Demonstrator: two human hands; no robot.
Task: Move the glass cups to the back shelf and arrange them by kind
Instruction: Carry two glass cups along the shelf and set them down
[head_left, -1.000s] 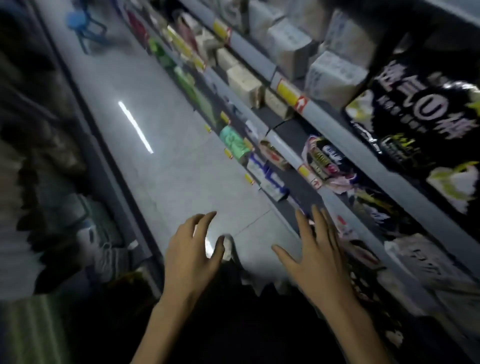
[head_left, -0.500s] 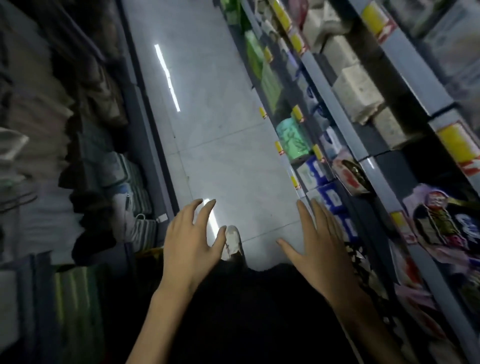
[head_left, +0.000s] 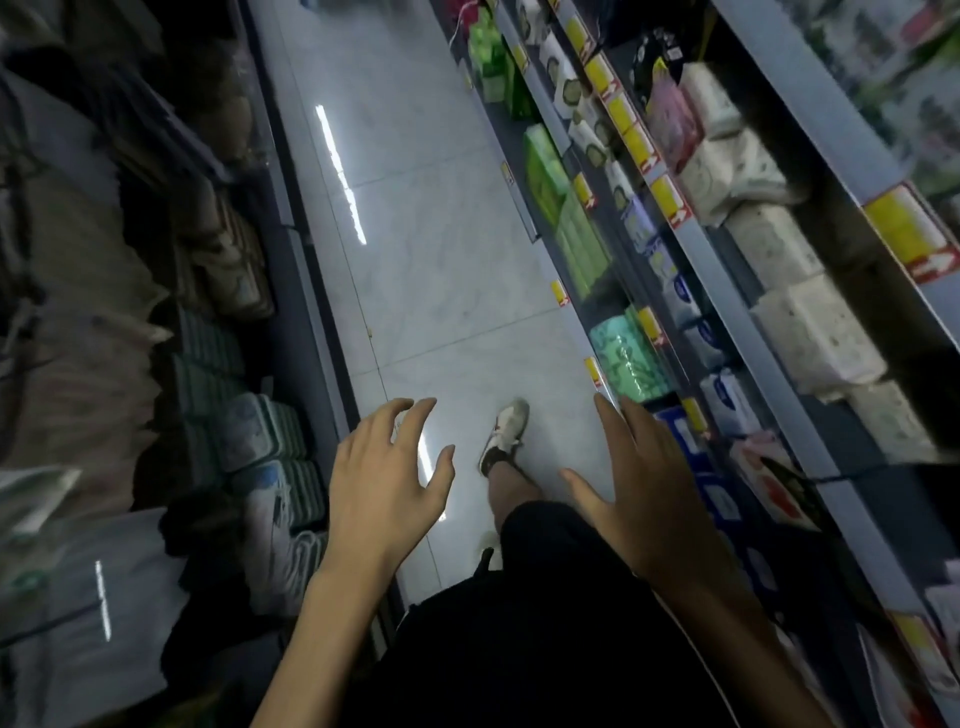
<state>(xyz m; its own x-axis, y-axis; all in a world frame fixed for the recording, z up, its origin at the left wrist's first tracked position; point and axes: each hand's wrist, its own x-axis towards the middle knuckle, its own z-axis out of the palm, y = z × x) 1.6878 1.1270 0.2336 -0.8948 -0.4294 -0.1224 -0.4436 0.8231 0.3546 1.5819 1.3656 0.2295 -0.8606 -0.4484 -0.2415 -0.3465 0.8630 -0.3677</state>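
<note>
No glass cups show in the head view. My left hand (head_left: 387, 486) floats over the aisle floor with fingers spread and loosely bent, holding nothing. My right hand (head_left: 641, 488) is out in front beside the right shelving, fingers straight and empty. Below them are my dark shorts and one leg with a white shoe (head_left: 506, 428) stepping forward on the pale tiled floor (head_left: 441, 270).
Grey shelving (head_left: 737, 291) with tissue packs, green packets and yellow price tags lines the right side. Left shelving (head_left: 244, 436) holds stacked packaged goods and bags. The narrow tiled aisle runs ahead between them, with a ceiling light reflected on it.
The view has swung along the aisle as I walk; the right shelves now run straighter ahead. Both hands stay raised and empty, and my shoe has stepped forward into view.
</note>
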